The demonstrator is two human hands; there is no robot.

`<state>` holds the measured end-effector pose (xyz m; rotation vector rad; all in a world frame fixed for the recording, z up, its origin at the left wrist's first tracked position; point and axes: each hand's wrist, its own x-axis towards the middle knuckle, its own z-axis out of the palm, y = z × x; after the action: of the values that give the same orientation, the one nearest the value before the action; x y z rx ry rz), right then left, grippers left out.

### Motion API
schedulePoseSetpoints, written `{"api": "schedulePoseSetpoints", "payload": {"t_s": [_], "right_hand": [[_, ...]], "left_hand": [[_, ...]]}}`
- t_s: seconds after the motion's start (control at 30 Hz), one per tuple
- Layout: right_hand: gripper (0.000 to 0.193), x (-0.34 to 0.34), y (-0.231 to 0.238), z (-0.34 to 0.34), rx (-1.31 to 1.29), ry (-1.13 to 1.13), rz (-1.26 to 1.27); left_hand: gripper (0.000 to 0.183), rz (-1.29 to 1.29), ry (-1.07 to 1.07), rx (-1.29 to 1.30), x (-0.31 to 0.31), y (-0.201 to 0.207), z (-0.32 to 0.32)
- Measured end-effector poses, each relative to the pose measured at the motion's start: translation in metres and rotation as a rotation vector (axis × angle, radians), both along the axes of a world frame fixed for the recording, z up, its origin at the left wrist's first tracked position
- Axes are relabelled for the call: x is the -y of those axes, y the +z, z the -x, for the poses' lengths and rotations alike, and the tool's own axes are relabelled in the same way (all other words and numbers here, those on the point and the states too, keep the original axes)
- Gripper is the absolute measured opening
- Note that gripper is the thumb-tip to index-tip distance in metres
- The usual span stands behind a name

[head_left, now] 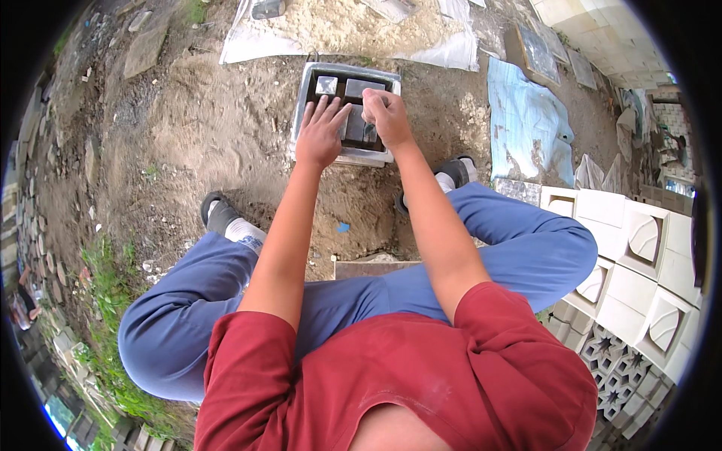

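A grey rectangular mould box (362, 159) rests on the dirt between my feet, with dark raised blocks (365, 88) inside it. One block (326, 85) near its far left corner has a pale, shiny top. My left hand (322, 135) lies over the box's left side, fingers spread and touching the inside. Over the right side is my right hand (386, 119), closed into a fist with the thumb side up. Whatever it may grip is hidden by the fingers. Both hands partly cover the blocks below them.
Beyond the box, a white sheet (248, 46) bears pale sand (346, 30). A light blue sheet (526, 128) lies to the right, near a slab (535, 54). Cast white blocks (609, 248) are stacked at right, with star-patterned ones (613, 368) below. Grass (113, 301) grows at left.
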<state>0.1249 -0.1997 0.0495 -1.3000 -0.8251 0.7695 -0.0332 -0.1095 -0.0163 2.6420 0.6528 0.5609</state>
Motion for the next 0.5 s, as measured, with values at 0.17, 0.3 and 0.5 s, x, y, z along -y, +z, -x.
{"api": "schedulePoseSetpoints", "payload": {"t_s": [0.17, 0.3, 0.5], "right_hand": [[0.052, -0.006, 0.017, 0.017, -0.133, -0.039, -0.079], [0.051, -0.009, 0.030, 0.031, -0.083, -0.142, -0.113], [0.042, -0.012, 0.034, 0.030, -0.177, -0.226, -0.083]], "left_hand": [[0.061, 0.006, 0.311, 0.019, -0.005, -0.003, 0.003], [0.070, 0.034, 0.525, -0.038, -0.005, -0.009, -0.002], [0.092, -0.031, 0.512, -0.113, -0.001, -0.009, -0.007]]}}
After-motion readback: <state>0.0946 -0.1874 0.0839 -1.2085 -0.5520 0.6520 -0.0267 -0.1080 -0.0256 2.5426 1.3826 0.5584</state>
